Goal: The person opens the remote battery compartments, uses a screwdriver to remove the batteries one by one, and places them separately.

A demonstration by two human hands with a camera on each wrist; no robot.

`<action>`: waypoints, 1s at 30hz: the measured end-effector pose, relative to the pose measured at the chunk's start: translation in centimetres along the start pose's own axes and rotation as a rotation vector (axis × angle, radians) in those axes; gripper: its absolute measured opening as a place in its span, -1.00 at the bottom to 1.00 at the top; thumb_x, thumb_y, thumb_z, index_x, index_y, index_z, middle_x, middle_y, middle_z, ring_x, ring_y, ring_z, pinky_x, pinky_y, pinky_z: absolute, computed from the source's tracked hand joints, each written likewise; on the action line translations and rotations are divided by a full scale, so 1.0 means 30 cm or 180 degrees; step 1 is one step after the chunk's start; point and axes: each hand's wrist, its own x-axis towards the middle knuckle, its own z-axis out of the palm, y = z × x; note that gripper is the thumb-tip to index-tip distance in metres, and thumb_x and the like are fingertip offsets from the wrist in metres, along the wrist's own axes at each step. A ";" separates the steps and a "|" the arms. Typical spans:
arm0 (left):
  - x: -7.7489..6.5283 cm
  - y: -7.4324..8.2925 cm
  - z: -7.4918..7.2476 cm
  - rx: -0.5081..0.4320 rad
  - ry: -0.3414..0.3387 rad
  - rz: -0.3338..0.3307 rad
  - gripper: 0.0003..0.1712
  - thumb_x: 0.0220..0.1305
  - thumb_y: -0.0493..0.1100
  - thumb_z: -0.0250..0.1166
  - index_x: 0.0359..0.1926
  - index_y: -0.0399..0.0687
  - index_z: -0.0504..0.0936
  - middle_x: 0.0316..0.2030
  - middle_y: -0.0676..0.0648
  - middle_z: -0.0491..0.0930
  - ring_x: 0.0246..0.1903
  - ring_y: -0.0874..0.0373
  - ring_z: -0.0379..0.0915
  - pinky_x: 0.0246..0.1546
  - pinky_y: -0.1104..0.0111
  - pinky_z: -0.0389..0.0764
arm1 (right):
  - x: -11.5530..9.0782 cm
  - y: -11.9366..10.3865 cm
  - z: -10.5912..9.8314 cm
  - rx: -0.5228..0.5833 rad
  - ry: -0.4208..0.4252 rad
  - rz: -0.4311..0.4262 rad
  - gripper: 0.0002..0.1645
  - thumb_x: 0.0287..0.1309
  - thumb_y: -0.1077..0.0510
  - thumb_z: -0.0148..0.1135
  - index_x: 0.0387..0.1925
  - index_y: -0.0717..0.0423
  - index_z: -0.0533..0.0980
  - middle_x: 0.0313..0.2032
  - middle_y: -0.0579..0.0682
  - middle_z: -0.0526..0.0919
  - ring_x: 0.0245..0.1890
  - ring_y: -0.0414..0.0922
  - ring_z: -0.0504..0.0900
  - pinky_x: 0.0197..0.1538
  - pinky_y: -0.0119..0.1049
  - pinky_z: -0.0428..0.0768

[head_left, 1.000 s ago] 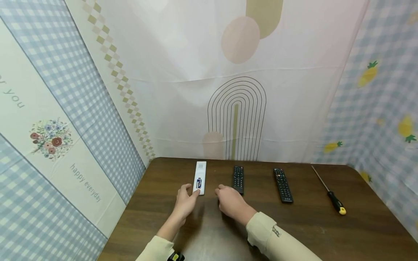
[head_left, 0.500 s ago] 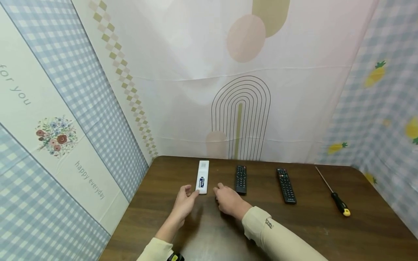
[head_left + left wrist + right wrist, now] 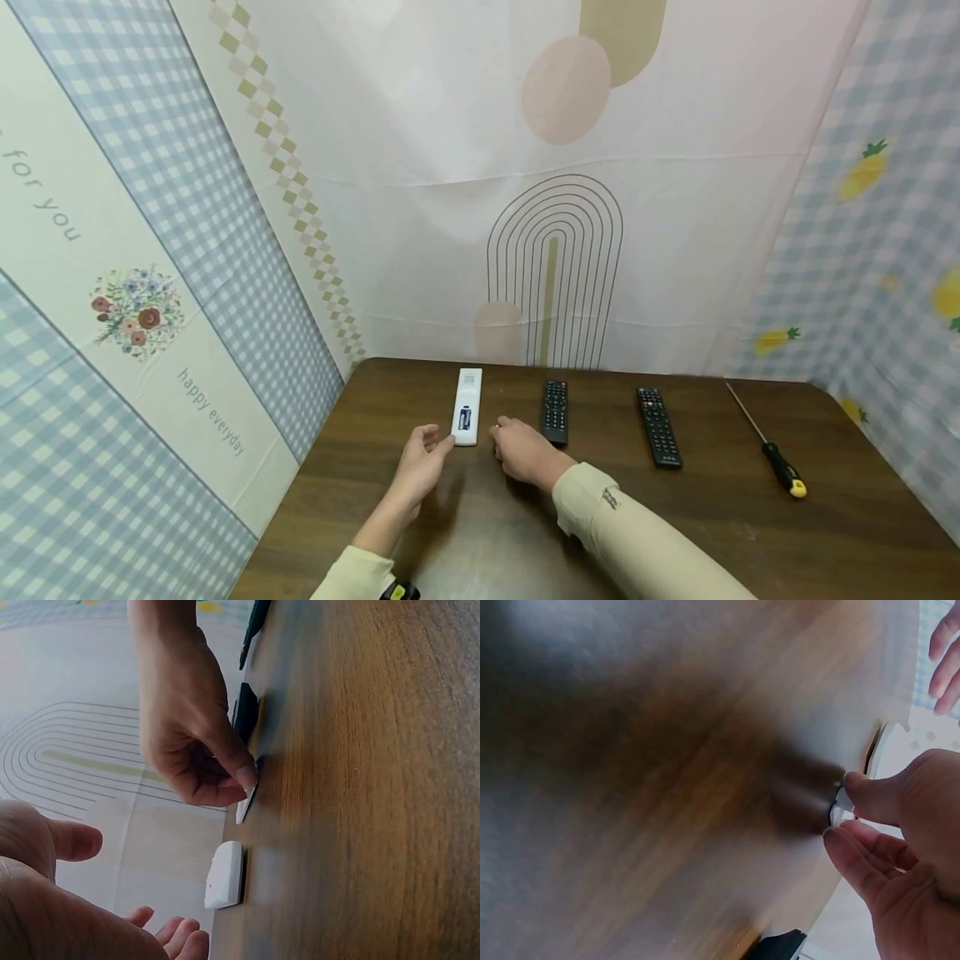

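Observation:
The white remote control (image 3: 468,387) lies back side up on the table, its battery bay uncovered and a blue battery (image 3: 465,418) showing inside. My left hand (image 3: 420,462) is beside its near end, fingers relaxed, thumb tip right at the near left corner. To the right, my right hand (image 3: 525,452) pinches a thin white battery cover (image 3: 843,801) between thumb and fingers, close over the table. The left wrist view shows an edge of that cover (image 3: 244,808) below the fingertips; the head view hides it behind the hand.
Two black remote controls, one near the right hand (image 3: 555,412) and one farther right (image 3: 659,427), lie buttons up on the brown wooden table (image 3: 720,533). A screwdriver (image 3: 780,468) with a black and yellow handle lies at the right. Patterned cloth hangs behind.
The head view has turned slightly left. My left thumb has drawn back a little from the white remote control, and my right hand has edged left toward it, holding the battery cover.

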 end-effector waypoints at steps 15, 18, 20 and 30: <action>-0.011 -0.001 -0.012 0.0018 -0.0036 0.0034 -0.32 0.56 -0.04 0.24 0.45 -0.42 0.33 0.40 -0.50 0.41 0.40 -0.40 0.39 0.41 -0.21 0.49 | 0.062 0.046 0.008 0.0169 -0.0140 0.0247 -0.85 0.35 0.30 0.35 -0.08 0.14 0.69 -0.09 0.02 0.66 -0.16 -0.11 0.66 0.10 -0.12 0.75; -0.009 -0.001 -0.010 -0.0015 -0.0034 0.0036 -0.35 0.56 -0.07 0.23 0.43 -0.42 0.34 0.39 -0.49 0.42 0.40 -0.39 0.39 0.42 -0.19 0.49 | 0.062 0.045 0.006 0.0134 -0.0179 0.0266 -0.81 0.36 0.28 0.34 -0.02 0.14 0.69 -0.05 0.04 0.68 -0.13 -0.09 0.67 0.14 -0.10 0.75; -0.009 0.000 -0.009 -0.0014 -0.0030 0.0052 -0.36 0.56 -0.07 0.23 0.43 -0.42 0.35 0.38 -0.49 0.43 0.39 -0.38 0.40 0.41 -0.19 0.50 | 0.062 0.046 0.004 0.0103 -0.0193 0.0264 -0.78 0.37 0.27 0.33 0.01 0.14 0.69 -0.02 0.05 0.69 -0.11 -0.08 0.68 0.16 -0.09 0.74; -0.015 -0.006 -0.003 0.0013 -0.0030 0.0043 -0.40 0.56 -0.07 0.24 0.39 -0.39 0.40 0.37 -0.46 0.46 0.37 -0.35 0.43 0.39 -0.17 0.52 | 0.040 0.037 0.002 0.0178 -0.0122 0.0167 -0.68 0.41 0.27 0.28 0.15 0.19 0.67 0.17 0.14 0.70 0.16 0.08 0.72 0.31 -0.01 0.68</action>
